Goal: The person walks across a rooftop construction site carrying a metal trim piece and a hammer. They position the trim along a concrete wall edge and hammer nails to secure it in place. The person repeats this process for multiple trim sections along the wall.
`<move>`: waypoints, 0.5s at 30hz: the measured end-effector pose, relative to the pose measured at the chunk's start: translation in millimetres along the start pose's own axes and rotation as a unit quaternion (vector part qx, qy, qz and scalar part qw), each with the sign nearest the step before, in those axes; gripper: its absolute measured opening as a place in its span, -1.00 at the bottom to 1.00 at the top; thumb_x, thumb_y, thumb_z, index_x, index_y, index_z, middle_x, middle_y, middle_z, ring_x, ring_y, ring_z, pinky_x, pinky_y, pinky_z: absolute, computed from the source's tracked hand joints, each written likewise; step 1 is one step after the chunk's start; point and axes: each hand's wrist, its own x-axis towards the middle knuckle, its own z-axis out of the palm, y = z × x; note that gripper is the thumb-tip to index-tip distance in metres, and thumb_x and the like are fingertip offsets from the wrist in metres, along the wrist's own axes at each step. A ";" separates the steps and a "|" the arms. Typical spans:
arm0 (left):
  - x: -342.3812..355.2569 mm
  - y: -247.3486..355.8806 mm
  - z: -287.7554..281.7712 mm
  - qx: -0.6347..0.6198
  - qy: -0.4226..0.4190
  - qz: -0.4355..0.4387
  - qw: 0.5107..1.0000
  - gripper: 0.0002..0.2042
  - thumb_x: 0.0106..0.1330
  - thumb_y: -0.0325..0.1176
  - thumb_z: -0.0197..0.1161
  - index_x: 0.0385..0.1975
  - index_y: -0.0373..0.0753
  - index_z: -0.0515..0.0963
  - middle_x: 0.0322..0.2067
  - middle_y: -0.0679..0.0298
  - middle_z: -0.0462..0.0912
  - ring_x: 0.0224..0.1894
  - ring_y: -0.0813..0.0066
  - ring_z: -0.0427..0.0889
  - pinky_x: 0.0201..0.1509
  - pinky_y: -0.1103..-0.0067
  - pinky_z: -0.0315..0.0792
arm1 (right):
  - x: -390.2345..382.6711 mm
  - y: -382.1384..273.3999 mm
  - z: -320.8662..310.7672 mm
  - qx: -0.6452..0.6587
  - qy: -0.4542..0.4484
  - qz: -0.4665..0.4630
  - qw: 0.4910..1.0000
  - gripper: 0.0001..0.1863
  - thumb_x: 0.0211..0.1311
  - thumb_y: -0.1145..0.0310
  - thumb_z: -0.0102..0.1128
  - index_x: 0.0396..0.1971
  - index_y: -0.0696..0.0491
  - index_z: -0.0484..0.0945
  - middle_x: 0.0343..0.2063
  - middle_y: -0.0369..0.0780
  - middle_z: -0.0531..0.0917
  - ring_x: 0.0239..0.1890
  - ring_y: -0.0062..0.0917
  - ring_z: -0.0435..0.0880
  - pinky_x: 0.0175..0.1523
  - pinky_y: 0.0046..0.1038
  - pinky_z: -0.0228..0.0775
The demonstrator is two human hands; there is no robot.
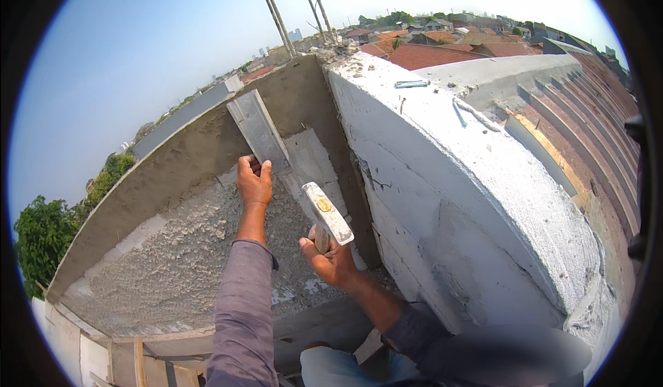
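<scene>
My left hand (255, 181) is raised at the lower end of a short grey board (260, 128), which lies tilted against the wall's plastered upper band. Its thumb and fingers are bent together at the board's edge; whatever they pinch is too small or hidden to name. In my right hand (335, 262) is a hammer (329, 214), gripped by its wooden handle. The pale, mortar-spattered hammer head points up, below and right of the board and apart from it.
Rough mortar (179, 256) covers the lower wall. At right, a white block wall (442, 186) meets it in a corner, with several nails (412, 83) on top. Steel bars (276, 14) rise from the corner. A ribbed roof (594, 124) lies beyond; timber (140, 363) shows below left.
</scene>
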 end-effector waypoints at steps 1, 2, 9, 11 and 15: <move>-0.3 0.9 -1.3 -0.004 -0.002 0.004 1.000 -0.69 0.35 -0.43 0.41 -0.03 -0.33 0.46 -0.13 0.09 0.71 -0.12 0.27 0.77 0.02 0.35 0.64 | -18.0 -24.0 -6.9 0.054 -0.010 0.042 0.998 -0.78 0.46 0.33 0.27 -0.16 0.12 0.44 -0.56 -0.36 0.49 -0.57 -0.67 0.56 -0.47 -0.45 0.43; 0.0 3.5 -3.1 0.018 0.000 0.003 1.000 -0.68 0.34 -0.41 0.43 -0.03 -0.31 0.47 -0.13 0.10 0.71 -0.13 0.27 0.77 0.02 0.34 0.64 | -34.3 -50.7 -15.4 0.083 -0.017 0.065 0.994 -0.78 0.48 0.34 0.25 -0.13 0.12 0.40 -0.56 -0.33 0.50 -0.60 -0.66 0.54 -0.48 -0.47 0.43; -17.1 100.6 -9.5 0.067 0.109 0.023 0.992 -0.67 0.34 -0.30 0.46 -0.01 -0.28 0.55 -0.17 0.15 0.73 -0.20 0.35 0.75 -0.05 0.40 0.63 | -89.2 -241.7 -103.1 0.025 0.032 -0.045 0.998 -0.73 0.55 0.26 0.12 -0.09 0.17 0.35 -0.56 -0.29 0.51 -0.65 -0.72 0.48 -0.52 -0.61 0.37; -25.4 158.1 2.9 -0.059 0.071 0.045 0.995 -0.71 0.37 -0.29 0.44 -0.02 -0.28 0.61 -0.18 0.17 0.73 -0.21 0.40 0.75 -0.07 0.43 0.63 | -86.3 -277.0 -112.5 -0.029 0.077 -0.128 0.988 -0.67 0.60 0.17 0.03 0.05 0.12 0.30 -0.60 -0.21 0.49 -0.73 -0.62 0.45 -0.58 -0.50 0.44; -10.4 261.8 23.1 -0.179 -0.107 0.235 0.949 -0.73 0.42 -0.28 0.38 -0.01 -0.29 0.70 -0.14 0.16 0.74 -0.15 0.38 0.75 -0.01 0.44 0.64 | -79.7 -326.6 -118.2 -0.049 0.231 -0.153 0.960 -0.62 0.57 0.13 0.09 0.01 0.17 0.33 -0.59 -0.23 0.50 -0.68 -0.67 0.46 -0.57 -0.56 0.40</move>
